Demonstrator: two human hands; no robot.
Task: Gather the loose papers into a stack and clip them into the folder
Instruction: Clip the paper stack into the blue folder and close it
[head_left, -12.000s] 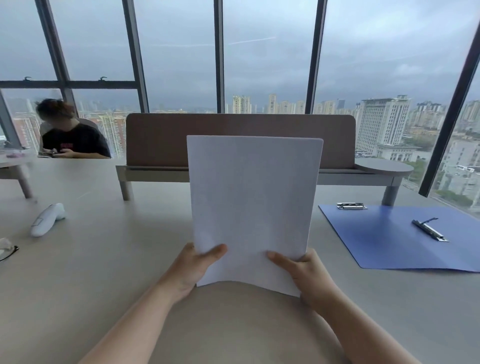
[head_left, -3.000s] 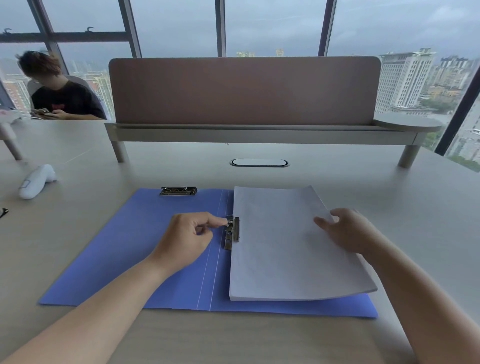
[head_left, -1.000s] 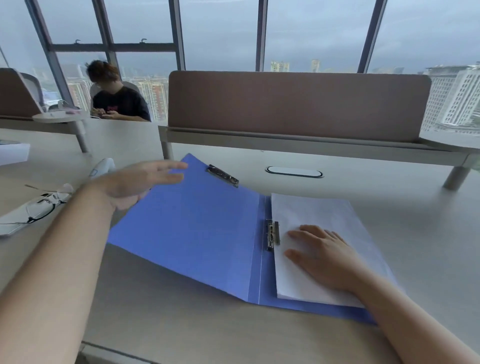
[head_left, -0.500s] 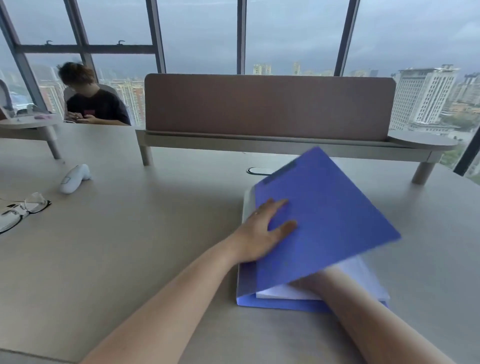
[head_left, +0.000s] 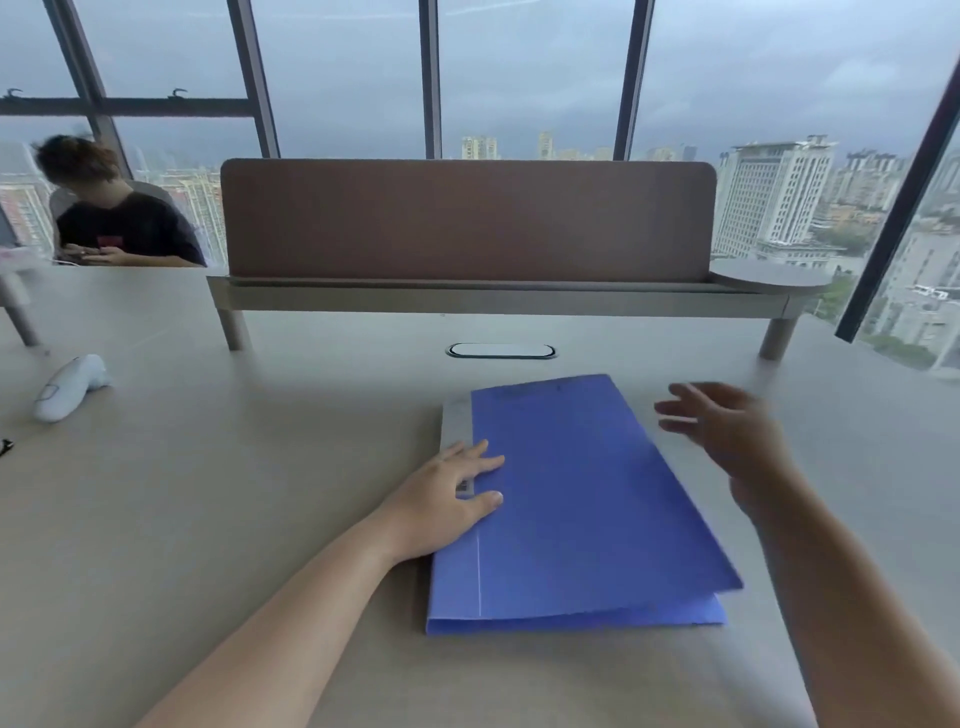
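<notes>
The blue folder (head_left: 587, 499) lies closed on the table in front of me, its cover down over the papers, which are hidden inside. My left hand (head_left: 441, 499) rests flat on the cover near the spine edge, fingers spread. My right hand (head_left: 727, 436) hovers blurred in the air just past the folder's right edge, fingers apart, holding nothing. The front right corner of the cover sits slightly raised above the back cover.
A brown desk divider (head_left: 467, 223) on a raised shelf stands behind the folder. An oval cable port (head_left: 501, 351) lies between them. A white handheld device (head_left: 67, 387) sits far left. A person in a black shirt (head_left: 119, 223) sits at the back left.
The folder cover has come down fully over the papers. My right hand has slid out from under it and lifted to the right. My left hand stays pressed on the cover.
</notes>
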